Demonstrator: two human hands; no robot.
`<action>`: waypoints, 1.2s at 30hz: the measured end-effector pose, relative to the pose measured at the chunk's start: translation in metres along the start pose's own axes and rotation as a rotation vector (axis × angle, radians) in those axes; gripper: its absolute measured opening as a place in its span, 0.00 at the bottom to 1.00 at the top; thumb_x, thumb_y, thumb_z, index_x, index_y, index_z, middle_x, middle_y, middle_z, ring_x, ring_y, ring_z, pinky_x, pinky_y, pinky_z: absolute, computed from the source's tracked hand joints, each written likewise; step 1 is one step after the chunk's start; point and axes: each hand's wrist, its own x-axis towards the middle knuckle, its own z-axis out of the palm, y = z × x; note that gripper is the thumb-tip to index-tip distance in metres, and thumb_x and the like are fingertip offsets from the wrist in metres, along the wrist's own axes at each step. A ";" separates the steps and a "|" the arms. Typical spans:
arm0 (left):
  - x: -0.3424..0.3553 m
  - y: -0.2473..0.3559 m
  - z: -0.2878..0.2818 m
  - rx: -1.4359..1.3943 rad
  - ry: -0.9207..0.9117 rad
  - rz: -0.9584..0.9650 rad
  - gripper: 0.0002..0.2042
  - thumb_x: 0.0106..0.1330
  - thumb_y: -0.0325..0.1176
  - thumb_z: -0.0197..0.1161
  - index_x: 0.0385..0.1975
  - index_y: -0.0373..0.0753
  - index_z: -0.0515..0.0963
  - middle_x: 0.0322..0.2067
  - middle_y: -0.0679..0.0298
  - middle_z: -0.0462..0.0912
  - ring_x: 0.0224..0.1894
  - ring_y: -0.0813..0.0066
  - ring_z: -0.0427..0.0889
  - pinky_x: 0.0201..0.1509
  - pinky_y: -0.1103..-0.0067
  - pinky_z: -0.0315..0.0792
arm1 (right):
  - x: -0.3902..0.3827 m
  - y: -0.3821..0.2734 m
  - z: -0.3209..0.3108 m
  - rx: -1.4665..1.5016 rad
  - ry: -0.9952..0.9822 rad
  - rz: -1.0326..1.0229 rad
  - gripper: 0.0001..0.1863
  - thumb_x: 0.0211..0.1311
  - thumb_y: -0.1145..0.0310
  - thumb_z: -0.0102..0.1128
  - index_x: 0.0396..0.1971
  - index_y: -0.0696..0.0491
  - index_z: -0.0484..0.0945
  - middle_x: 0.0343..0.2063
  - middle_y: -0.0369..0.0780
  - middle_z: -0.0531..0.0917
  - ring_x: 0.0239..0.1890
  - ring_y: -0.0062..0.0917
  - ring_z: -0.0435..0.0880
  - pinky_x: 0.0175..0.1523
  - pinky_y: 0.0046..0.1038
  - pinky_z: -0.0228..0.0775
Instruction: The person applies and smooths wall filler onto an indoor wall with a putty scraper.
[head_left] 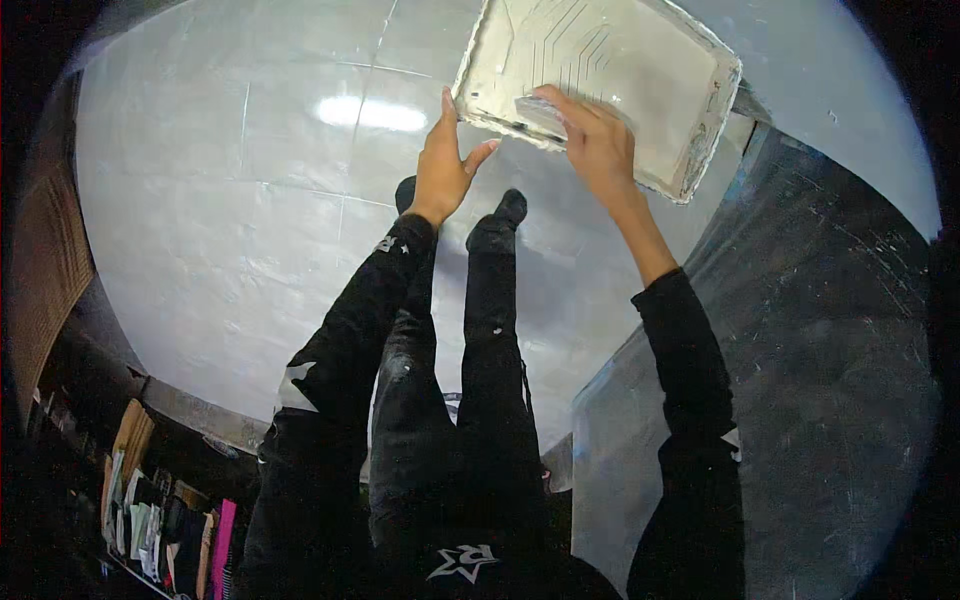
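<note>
Head view is showing a white paint-crusted tray [640, 80] sitting at one o'clock on the pale tiled floor [250, 200]. Right hand [595, 140] is lying on its near rim, grip apparently curled over the edge; left hand [445, 165] is touching the rim's corner, grip spread apart. Coloured packets [150, 520] are lining the seven o'clock edge.

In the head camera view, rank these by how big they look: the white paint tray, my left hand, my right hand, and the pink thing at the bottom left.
1. Paint tray, clearly largest.
2. Left hand and right hand: look alike, unranked.
3. Pink thing, smallest, though partly hidden in the dark.
</note>
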 end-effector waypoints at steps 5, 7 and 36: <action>0.005 -0.001 0.006 -0.029 -0.028 -0.023 0.52 0.59 0.42 0.73 0.73 0.30 0.42 0.61 0.38 0.69 0.63 0.42 0.69 0.65 0.63 0.66 | 0.016 0.014 -0.003 0.219 -0.079 -0.001 0.22 0.63 0.76 0.53 0.53 0.37 0.81 0.39 0.42 0.86 0.38 0.39 0.85 0.43 0.35 0.77; 0.005 -0.003 0.005 -0.041 -0.039 -0.025 0.53 0.58 0.42 0.74 0.73 0.30 0.40 0.59 0.37 0.69 0.62 0.41 0.69 0.64 0.62 0.66 | 0.025 0.015 -0.004 0.246 -0.117 -0.016 0.21 0.63 0.75 0.54 0.53 0.37 0.82 0.41 0.43 0.86 0.39 0.39 0.86 0.44 0.33 0.77; 0.019 0.091 -0.192 0.109 0.073 0.432 0.30 0.68 0.31 0.58 0.69 0.33 0.58 0.63 0.42 0.66 0.67 0.40 0.62 0.71 0.59 0.57 | 0.027 -0.172 -0.137 1.336 0.283 0.457 0.27 0.68 0.77 0.56 0.66 0.56 0.66 0.52 0.40 0.78 0.50 0.22 0.80 0.53 0.27 0.77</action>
